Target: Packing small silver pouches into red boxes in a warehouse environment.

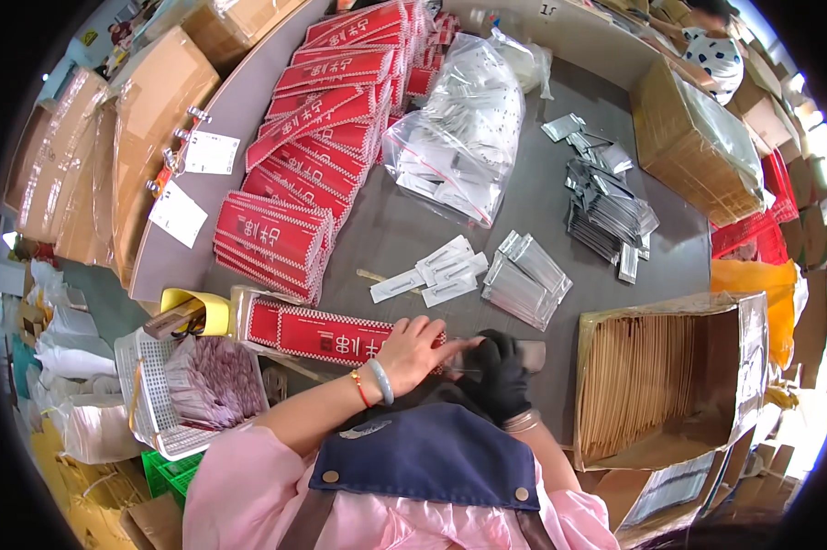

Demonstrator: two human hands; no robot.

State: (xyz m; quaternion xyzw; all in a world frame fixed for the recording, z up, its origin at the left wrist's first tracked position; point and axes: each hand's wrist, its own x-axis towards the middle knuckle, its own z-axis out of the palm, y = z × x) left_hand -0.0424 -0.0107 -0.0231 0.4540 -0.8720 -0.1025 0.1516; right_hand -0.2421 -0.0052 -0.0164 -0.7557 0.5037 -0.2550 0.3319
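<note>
A long red printed paper sleeve (331, 332) with a checked border lies flat in front of me. My bare left hand (412, 356) is closed over its right end, with the fingers bent and one digit stretched toward the other hand. My right hand (496, 374), in a black glove, touches the left at that end. Its fingers are pinched together, and what they hold is mostly hidden. A grey, see-through flat piece (531, 356) shows just right of the glove. Beyond my hands lie white paper packets (441, 270) and clear flat packets (526, 280).
Overlapping stacks of red sleeves (313, 156) fill the left back, beside a plastic bag of white packets (468, 119). Silver packets (606, 206) lie at right, near a closed carton (698, 137). An open carton of thin brown pieces (656, 385) stands near right; a white basket (143, 390) stands left.
</note>
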